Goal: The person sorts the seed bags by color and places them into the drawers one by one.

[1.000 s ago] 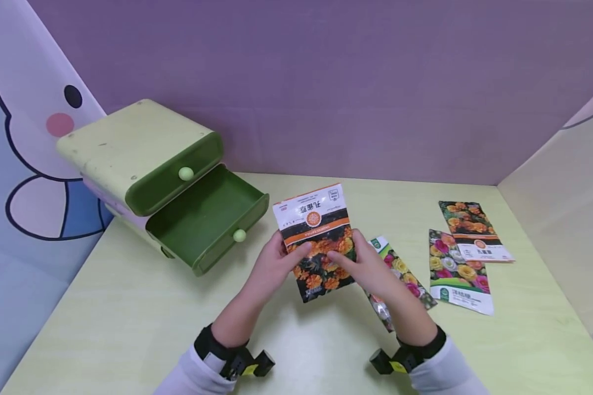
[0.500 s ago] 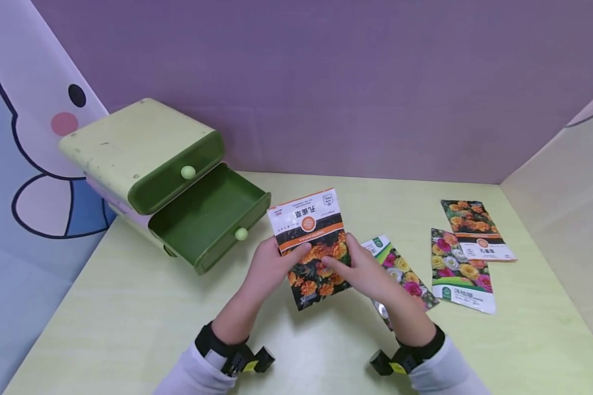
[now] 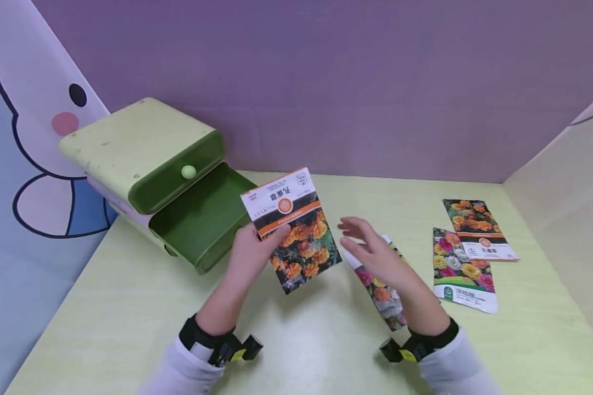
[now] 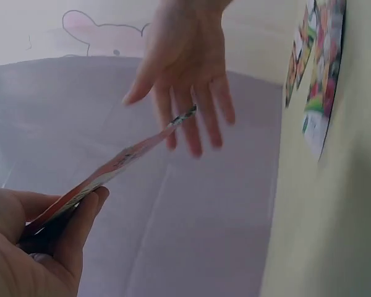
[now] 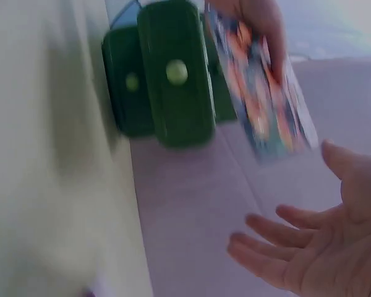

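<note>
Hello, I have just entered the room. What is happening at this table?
A person's left grip holds an orange-flower packet in the air, near the open lower drawer of a green cabinet. The right grip is apart from it, holding nothing. Under the right arm, another packet lies on the table; farther right, two packets overlap.

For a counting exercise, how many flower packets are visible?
4: a first packet in the left hand, a second packet partly behind the right arm, and at right, a third packet overlapping a fourth packet. Others may be hidden underneath.
</note>
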The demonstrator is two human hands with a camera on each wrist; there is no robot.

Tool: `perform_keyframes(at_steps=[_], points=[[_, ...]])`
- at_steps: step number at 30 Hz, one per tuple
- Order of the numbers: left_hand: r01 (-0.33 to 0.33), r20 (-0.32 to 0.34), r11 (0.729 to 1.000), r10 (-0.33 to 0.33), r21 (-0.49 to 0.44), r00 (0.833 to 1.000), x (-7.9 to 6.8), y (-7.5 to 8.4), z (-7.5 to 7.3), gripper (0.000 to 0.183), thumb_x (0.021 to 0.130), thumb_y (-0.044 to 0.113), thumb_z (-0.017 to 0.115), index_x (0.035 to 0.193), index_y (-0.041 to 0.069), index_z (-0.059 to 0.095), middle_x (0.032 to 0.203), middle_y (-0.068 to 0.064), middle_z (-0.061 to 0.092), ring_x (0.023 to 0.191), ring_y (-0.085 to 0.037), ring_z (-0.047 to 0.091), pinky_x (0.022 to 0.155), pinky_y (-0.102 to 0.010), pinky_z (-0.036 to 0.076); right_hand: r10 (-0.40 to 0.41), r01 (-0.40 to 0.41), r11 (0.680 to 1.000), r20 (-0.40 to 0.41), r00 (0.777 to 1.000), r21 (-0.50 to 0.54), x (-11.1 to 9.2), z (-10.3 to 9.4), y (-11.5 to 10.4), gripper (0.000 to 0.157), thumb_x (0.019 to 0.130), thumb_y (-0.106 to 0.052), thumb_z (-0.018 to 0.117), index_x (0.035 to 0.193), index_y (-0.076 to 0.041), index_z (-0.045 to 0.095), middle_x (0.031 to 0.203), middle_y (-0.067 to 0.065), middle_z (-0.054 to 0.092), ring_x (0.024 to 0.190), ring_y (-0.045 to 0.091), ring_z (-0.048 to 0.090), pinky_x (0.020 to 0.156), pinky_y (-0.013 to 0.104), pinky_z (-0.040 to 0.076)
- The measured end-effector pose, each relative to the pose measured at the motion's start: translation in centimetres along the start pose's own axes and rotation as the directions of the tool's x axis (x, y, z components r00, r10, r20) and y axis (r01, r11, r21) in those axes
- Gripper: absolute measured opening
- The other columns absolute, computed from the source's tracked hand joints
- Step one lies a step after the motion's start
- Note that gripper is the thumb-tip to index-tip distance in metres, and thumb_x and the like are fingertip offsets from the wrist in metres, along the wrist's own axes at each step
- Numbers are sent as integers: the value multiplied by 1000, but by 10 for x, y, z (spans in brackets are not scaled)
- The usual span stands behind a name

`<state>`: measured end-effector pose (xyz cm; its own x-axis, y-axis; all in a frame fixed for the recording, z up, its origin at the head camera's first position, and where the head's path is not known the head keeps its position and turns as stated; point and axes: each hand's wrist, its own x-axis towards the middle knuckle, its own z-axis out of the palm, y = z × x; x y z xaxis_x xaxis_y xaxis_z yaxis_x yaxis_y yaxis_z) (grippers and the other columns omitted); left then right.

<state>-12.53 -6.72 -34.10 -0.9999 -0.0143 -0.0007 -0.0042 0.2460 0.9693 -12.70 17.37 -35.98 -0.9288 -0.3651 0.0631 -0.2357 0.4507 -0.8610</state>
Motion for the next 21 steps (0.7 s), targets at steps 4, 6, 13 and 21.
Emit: perform_keyframes(at_steps=[4, 6, 13, 21], points=[[2, -73, 999, 2, 54, 997, 6, 17, -32, 45, 85, 36, 63, 115, 3, 61, 104, -21, 68, 84, -23, 65, 71, -33, 53, 47, -52, 994, -56, 997, -94, 5, -36, 9, 63, 98, -35, 42, 146, -3, 17, 149, 25, 21, 131, 44, 24, 104, 63, 27], [21, -114, 997, -13, 72, 993, 6, 25, -49, 48, 86, 39, 62, 118, 3, 58, 107, -19, 67, 85, -20, 64, 71, -28, 52, 107, -120, 979, -82, 991, -162, 7, -56, 15, 70, 97, -41, 41, 148, -4, 10, 152, 26, 13, 132, 47, 17, 105, 66, 22], [48, -63, 982, -61, -184, 996, 5, 39, -100, 50, 88, 30, 61, 126, -1, 47, 89, 7, 67, 76, -3, 64, 64, -14, 53, 326, -368, 876, -181, 928, -311, 5, -132, 58, 90, 92, -56, 36, 145, 3, -7, 148, 37, -1, 130, 55, 4, 101, 72, 14], [332, 313, 746, -174, -577, 934, 14, 29, -121, 31, 95, 13, 51, 120, 2, 37, 84, -4, 73, 78, -18, 69, 66, -25, 59, 482, -561, 769, -299, 824, -306, -16, -205, 133, 100, 90, -60, 34, 139, 14, -11, 140, 47, -2, 123, 63, 6, 95, 76, 21]])
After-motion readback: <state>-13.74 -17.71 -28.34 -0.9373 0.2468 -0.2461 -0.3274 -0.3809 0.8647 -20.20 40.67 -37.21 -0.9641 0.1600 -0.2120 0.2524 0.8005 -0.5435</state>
